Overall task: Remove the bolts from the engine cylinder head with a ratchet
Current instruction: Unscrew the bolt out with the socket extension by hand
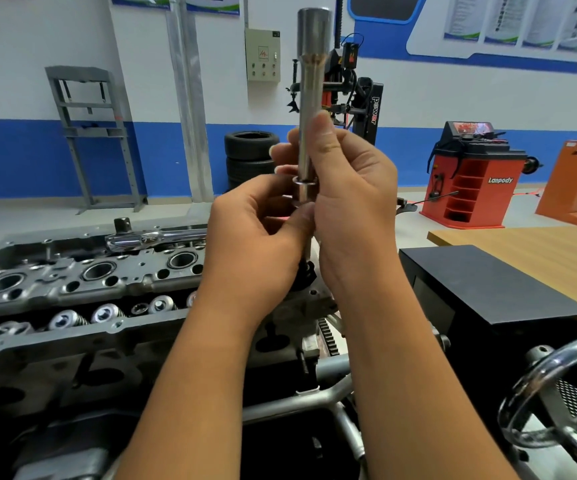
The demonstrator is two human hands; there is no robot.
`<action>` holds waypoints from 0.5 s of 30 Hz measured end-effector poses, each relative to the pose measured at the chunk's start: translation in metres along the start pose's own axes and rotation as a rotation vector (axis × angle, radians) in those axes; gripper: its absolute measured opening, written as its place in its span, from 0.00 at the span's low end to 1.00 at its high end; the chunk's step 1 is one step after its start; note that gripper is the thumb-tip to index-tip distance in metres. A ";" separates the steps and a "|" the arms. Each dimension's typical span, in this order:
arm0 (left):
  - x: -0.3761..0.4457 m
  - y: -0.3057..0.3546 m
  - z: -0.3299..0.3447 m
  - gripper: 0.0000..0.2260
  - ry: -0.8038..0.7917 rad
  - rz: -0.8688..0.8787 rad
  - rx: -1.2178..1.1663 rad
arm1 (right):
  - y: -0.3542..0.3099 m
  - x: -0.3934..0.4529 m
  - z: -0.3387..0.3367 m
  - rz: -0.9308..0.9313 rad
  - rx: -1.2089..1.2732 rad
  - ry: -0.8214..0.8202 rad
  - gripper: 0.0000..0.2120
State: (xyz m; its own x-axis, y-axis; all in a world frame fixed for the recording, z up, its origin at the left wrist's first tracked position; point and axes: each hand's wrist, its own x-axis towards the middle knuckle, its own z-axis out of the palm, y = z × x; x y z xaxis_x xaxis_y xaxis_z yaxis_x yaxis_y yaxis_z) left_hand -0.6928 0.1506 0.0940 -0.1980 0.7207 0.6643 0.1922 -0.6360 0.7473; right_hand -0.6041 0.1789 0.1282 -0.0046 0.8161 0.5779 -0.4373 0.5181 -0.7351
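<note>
From the head view: right hand (345, 188) wraps the long socket (309, 98) upright, chest-high, while left hand (262, 233) pinches a washer (303, 182) at its base, likely freeing a bolt. Ratchet (155, 237) rests idle on the cylinder head (72, 285); how many bolts remain, I can't tell.

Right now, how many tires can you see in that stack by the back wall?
3 tires, stacked on the floor against the blue wall stripe, behind the raised hands; the lowest is partly hidden, so more may sit below.
</note>
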 end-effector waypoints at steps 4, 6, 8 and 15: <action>0.000 -0.002 0.001 0.15 0.049 0.024 0.035 | 0.001 -0.005 0.003 -0.036 0.020 0.079 0.07; 0.000 0.000 0.001 0.13 -0.024 0.028 -0.007 | 0.002 -0.005 0.004 -0.061 0.008 0.084 0.08; 0.000 0.001 0.002 0.13 -0.088 0.018 -0.034 | 0.003 -0.003 0.004 -0.054 -0.008 0.065 0.12; -0.002 0.001 0.004 0.13 0.088 0.018 0.022 | 0.001 -0.004 0.004 -0.014 0.035 0.028 0.08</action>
State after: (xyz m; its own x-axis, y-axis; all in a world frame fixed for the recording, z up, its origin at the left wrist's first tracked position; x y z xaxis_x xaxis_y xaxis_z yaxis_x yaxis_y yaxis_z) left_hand -0.6886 0.1492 0.0932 -0.2777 0.6819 0.6767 0.2174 -0.6415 0.7356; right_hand -0.6086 0.1753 0.1268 0.0266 0.8158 0.5778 -0.4686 0.5207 -0.7136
